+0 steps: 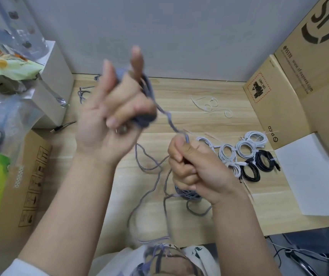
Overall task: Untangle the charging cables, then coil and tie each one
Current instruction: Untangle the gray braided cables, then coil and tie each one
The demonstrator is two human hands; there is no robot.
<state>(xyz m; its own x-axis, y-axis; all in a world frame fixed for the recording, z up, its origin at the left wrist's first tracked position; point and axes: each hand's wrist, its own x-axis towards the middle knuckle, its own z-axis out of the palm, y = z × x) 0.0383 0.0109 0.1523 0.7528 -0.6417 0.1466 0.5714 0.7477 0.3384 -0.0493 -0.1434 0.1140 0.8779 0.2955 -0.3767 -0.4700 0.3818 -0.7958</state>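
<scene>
Two hands | left hand grips coiled grey cable | right hand pinches its strand

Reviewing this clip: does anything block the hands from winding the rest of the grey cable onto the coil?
Nothing solid does. The left hand holds the coil and the right hand grips the grey cable. Only the cable's own loose loops on the desk, crossing each other, could snag.

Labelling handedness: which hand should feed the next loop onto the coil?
Right hand, likely: it pinches the free run of the grey braided cable. The left hand already holds the wound coil, so it anchors.
</scene>
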